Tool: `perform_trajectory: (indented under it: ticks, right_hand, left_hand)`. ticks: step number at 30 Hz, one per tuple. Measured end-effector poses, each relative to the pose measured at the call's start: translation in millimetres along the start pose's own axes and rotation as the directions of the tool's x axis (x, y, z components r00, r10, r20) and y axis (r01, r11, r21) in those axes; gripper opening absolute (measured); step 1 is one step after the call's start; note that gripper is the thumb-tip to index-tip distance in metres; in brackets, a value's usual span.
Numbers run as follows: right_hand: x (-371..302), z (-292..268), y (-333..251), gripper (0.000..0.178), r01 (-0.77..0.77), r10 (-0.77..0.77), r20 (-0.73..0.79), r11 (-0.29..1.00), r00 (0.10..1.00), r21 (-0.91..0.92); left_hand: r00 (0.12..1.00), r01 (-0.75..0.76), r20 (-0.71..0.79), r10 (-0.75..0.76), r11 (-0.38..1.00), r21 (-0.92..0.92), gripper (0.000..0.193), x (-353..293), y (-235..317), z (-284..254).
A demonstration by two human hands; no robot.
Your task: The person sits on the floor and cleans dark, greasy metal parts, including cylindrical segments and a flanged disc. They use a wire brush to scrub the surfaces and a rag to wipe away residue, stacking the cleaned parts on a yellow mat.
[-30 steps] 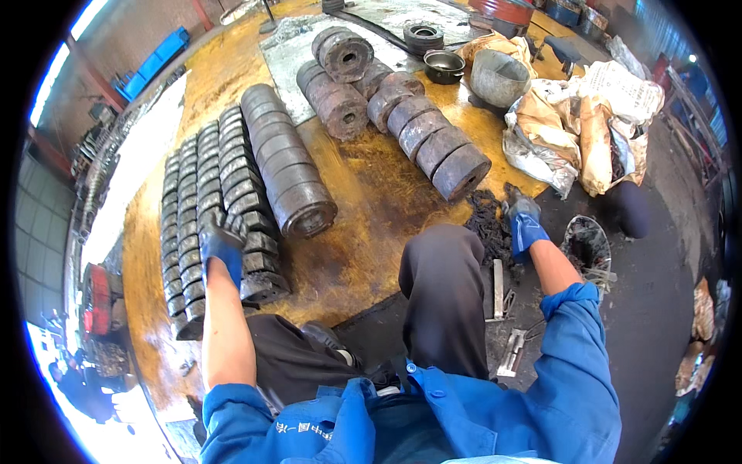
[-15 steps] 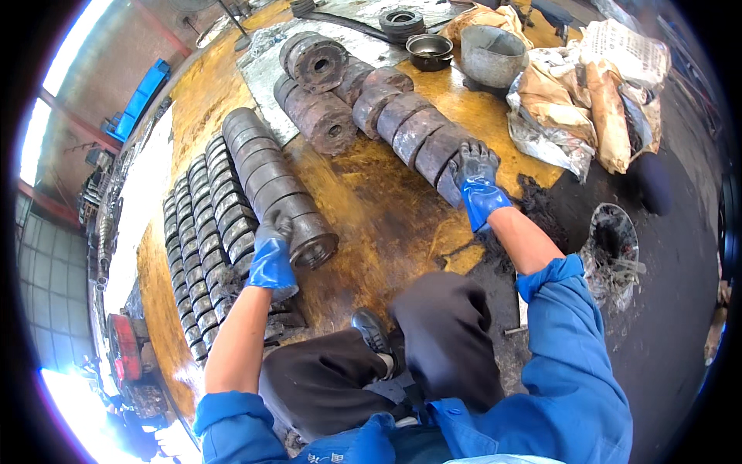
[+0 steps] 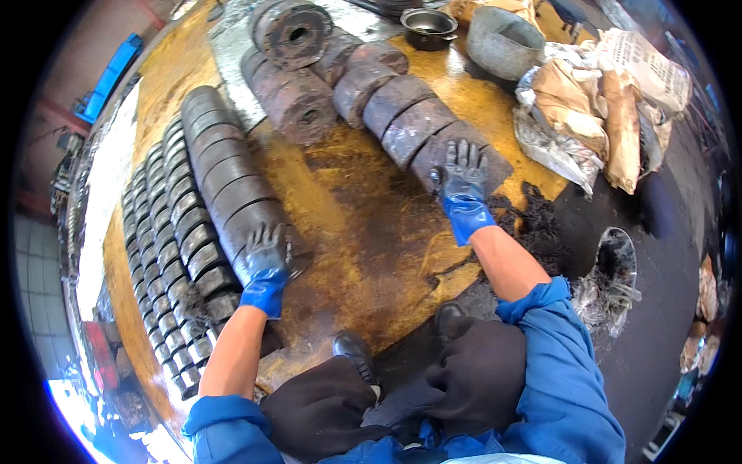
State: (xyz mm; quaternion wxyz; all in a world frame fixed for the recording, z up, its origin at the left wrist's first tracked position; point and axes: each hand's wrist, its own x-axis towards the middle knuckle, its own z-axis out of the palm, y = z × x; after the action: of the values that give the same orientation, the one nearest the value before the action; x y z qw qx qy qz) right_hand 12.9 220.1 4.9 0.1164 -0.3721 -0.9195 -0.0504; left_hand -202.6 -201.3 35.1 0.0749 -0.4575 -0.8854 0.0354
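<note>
Both my hands wear dark, blue-cuffed rubber gloves. With fingers spread, my left hand [image 3: 264, 254] lies on the near end of a long row of smooth, dark round metal blocks [image 3: 226, 166]. My right hand [image 3: 464, 176], palm down and fingers apart, rests on the nearest block of a row of rusty, dark cylinders [image 3: 416, 127]. Neither hand is wrapped round anything. Left of the smooth row lie several rows of dark ribbed rings [image 3: 185, 205], packed side by side. Larger rusty cylinders with centre holes [image 3: 297, 104] are piled beyond.
A dark metal pot [image 3: 427, 29] and a grey bucket [image 3: 504, 42] stand at the far right, near torn paper and plastic sacks [image 3: 580, 116]. Dark shavings [image 3: 537, 224] lie right of my right hand. Farther right is a scoop-like container [image 3: 617, 267]. My shoes [image 3: 354, 354] are on the floor.
My right hand has slid from the right row's near end onto its top. My left hand has flattened onto its row's end. The view has shifted, and my second shoe now shows.
</note>
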Motion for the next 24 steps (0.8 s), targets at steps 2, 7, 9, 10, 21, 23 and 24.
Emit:
perform_trajectory:
  ticks: [2, 7, 9, 10, 21, 23, 24]
  right_hand:
    - [4.2, 2.1, 2.7, 0.073, -0.007, 0.007, -0.001, 1.000, 1.000, -0.001]
    - [4.8, 3.7, 13.5, 0.072, -0.004, 0.005, 0.026, 1.000, 1.000, -0.009]
    - [5.7, 8.6, 13.2, 0.072, 0.002, -0.001, 0.016, 1.000, 1.000, -0.003]
    - [6.2, 6.9, 11.5, 0.072, 0.000, 0.000, 0.025, 1.000, 1.000, 0.004]
    - [5.0, 9.9, 3.3, 0.073, -0.059, 0.060, 0.061, 0.998, 0.996, -0.026]
    - [6.1, 10.7, -0.1, 0.073, -0.071, 0.072, 0.052, 0.997, 0.996, -0.025]
    - [7.4, 14.6, 3.9, 0.072, -0.076, 0.076, 0.022, 0.997, 0.997, -0.023]
  left_hand:
    - [0.999, 0.004, -0.054, -0.006, 1.000, -0.026, 0.050, 3.1, 2.8, 4.5]
    - [1.000, 0.028, -0.009, -0.029, 0.999, -0.043, 0.050, 10.9, 15.4, -13.4]
    - [0.999, 0.038, -0.015, -0.038, 0.999, -0.039, 0.050, 7.4, 12.3, -8.3]
    - [0.999, 0.040, -0.018, -0.041, 0.998, -0.048, 0.050, 5.8, 9.7, -6.0]
    - [0.997, 0.031, -0.064, -0.034, 0.999, -0.044, 0.048, 10.2, 9.2, 4.5]
    - [0.997, 0.043, -0.059, -0.045, 0.999, -0.032, 0.048, 8.1, 8.0, 4.8]
    - [0.998, 0.039, -0.040, -0.040, 0.999, -0.026, 0.048, 11.9, 15.7, -2.7]
